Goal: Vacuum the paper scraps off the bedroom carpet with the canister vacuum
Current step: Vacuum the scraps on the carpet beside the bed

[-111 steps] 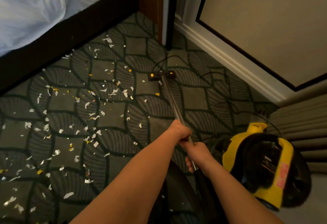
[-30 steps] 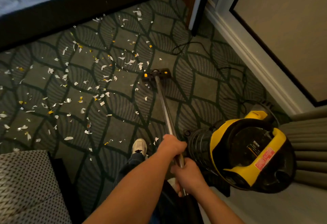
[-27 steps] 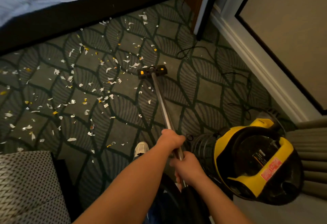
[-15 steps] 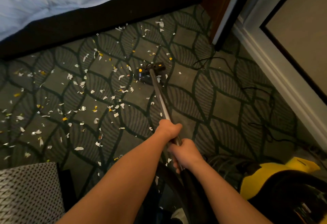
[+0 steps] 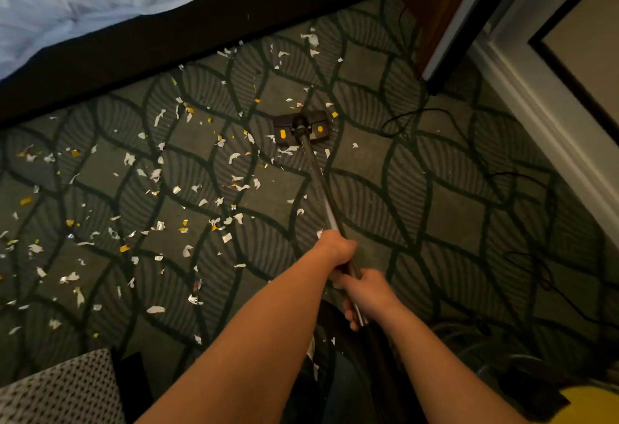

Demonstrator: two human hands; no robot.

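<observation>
Head view: both hands are on the vacuum wand (image 5: pixel 322 189). The left hand (image 5: pixel 336 248) is wrapped round the metal tube higher up. The right hand (image 5: pixel 366 293) is curled round it just behind, where the tube meets the dark hose (image 5: pixel 378 353). The hands are nearly touching.

The floor head (image 5: pixel 300 128) sits flat on the carpet (image 5: pixel 435 209), toward the carpet's bed-side edge. Paper scraps (image 5: pixel 187 189), white and yellow, are touching it on its near and left sides. Most scraps are spread over the left half of the carpet, and a few lie along the bed base (image 5: pixel 160 48). The right half is mostly scrap-free.

Only a yellow sliver of the canister vacuum (image 5: pixel 593 405) shows, at the carpet's bottom right corner. The black power cord (image 5: pixel 422 115) trails along the wall-side edge by the baseboard (image 5: pixel 536 99). A woven seat (image 5: pixel 57 390) is at the bottom left corner.
</observation>
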